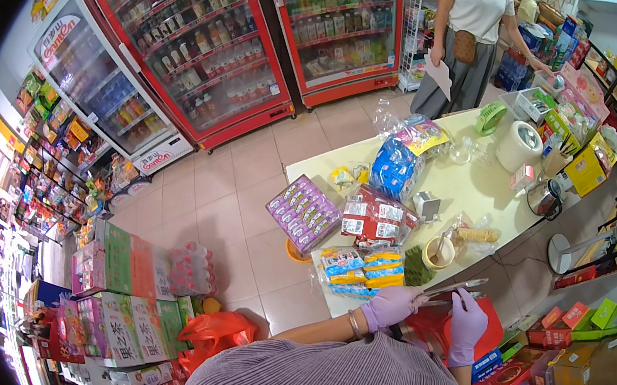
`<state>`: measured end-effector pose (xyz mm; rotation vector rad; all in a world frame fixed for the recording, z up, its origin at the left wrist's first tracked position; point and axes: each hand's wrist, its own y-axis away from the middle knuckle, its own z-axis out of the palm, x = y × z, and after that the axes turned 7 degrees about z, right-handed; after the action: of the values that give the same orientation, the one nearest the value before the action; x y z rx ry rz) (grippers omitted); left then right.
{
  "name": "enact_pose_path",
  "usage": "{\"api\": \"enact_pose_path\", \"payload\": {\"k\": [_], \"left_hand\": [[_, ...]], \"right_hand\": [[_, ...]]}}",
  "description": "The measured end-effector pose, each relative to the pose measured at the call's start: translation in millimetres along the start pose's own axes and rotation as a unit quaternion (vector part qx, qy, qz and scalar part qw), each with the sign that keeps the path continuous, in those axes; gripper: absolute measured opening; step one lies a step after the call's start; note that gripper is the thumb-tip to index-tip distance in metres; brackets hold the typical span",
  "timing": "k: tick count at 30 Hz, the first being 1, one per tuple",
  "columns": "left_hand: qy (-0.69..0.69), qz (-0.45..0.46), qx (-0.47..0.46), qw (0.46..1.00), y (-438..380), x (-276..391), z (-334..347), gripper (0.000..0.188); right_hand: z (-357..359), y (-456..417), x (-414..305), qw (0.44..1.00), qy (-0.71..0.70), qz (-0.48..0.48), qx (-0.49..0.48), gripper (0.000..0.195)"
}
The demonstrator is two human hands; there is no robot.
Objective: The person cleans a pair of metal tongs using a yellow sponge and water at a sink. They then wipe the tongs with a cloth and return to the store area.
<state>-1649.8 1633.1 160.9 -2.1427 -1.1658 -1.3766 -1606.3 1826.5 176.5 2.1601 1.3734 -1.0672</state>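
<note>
Both my hands wear thin lavender gloves, held close together over the near edge of the cream table. My left hand (391, 307) grips a thin, shiny, silvery strip-like item (464, 284); its exact kind is unclear. My right hand (466, 324) pinches at the lower side of the same item with its fingertips. Below the hands is a red surface (491, 332), partly hidden by them. Just beyond lie a pale cup (446, 250) with a utensil in it, a dark green mat or sheet (419, 266) and yellow-and-blue snack packs (362, 271) in clear plastic.
On the cream table (470, 182) are a purple multipack (304, 213), red-brown packs (378, 216), blue packs (396, 168), a white canister (519, 144) and a kettle (544, 198). A person (471, 44) stands beyond. Cartons (135, 269) are stacked left, boxes (572, 367) right.
</note>
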Motion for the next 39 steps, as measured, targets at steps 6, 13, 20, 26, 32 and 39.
{"api": "enact_pose_path", "payload": {"k": [6,13,20,26,32,39], "left_hand": [[0.065,-0.045,0.037,0.996,6.4,-6.6,0.9,0.038],[0.102,-0.114,-0.020,0.988,13.7,2.8,-10.7,0.038],[0.050,-0.090,-0.011,0.995,14.4,-12.7,-0.3,0.042],[0.091,-0.099,-0.003,0.991,10.1,-15.3,0.1,0.040],[0.069,-0.102,-0.067,0.990,9.9,-25.0,1.1,0.036],[-0.086,-0.026,0.003,0.996,2.9,-33.5,6.4,0.038]], "right_hand": [[-6.1,-11.9,-6.1,0.938,0.204,-0.281,0.026,0.014],[-0.8,-33.4,6.9,0.813,0.277,-0.498,-0.118,0.026],[9.1,-40.8,-7.8,0.726,0.345,-0.553,-0.218,0.005],[17.3,-47.3,-14.1,0.732,0.313,-0.578,-0.179,0.005],[15.0,-41.2,2.6,0.709,0.350,-0.593,-0.152,0.009],[10.7,-64.6,34.4,0.694,0.431,-0.568,-0.105,0.009]]}}
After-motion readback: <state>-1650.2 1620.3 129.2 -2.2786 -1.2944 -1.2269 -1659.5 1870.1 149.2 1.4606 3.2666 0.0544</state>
